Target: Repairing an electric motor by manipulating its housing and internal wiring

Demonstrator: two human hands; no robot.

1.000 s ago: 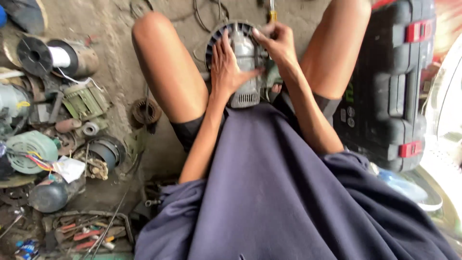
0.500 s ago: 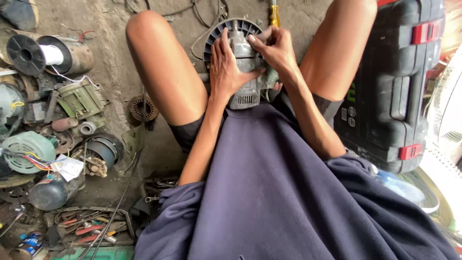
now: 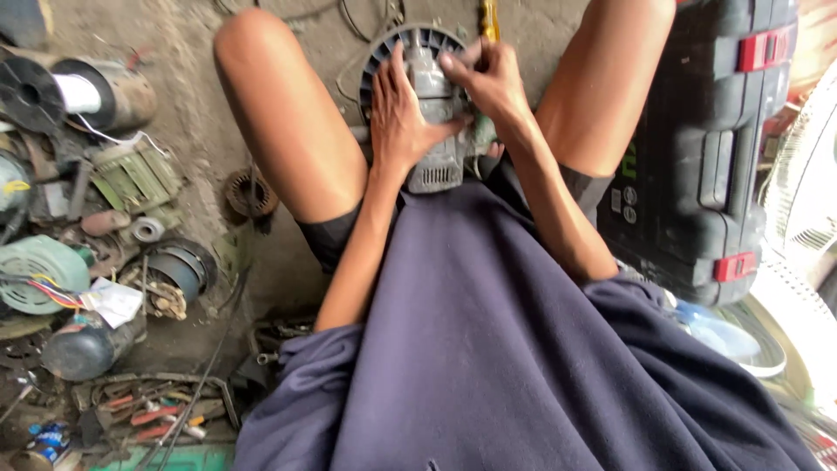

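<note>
A grey electric tool body (image 3: 433, 131) with a round slotted guard lies on the ground between my bare knees. My left hand (image 3: 399, 118) rests flat on its left side, fingers spread over the housing. My right hand (image 3: 491, 80) grips the top right of the tool, next to a yellow-handled screwdriver (image 3: 490, 19) that sticks up behind the fingers. Whether the right hand holds the screwdriver I cannot tell. My dark blue shirt fills the lower half of the view.
A dark plastic tool case (image 3: 706, 148) with red latches stands at the right. At the left lie a wire spool (image 3: 78, 92), motor parts (image 3: 131, 179), a copper winding (image 3: 250, 194) and pliers (image 3: 148, 414). A white fan grille (image 3: 806, 201) shows at the far right.
Both hands and the tool sit slightly higher in the view than before. The right hand has shifted a little along the tool's top.
</note>
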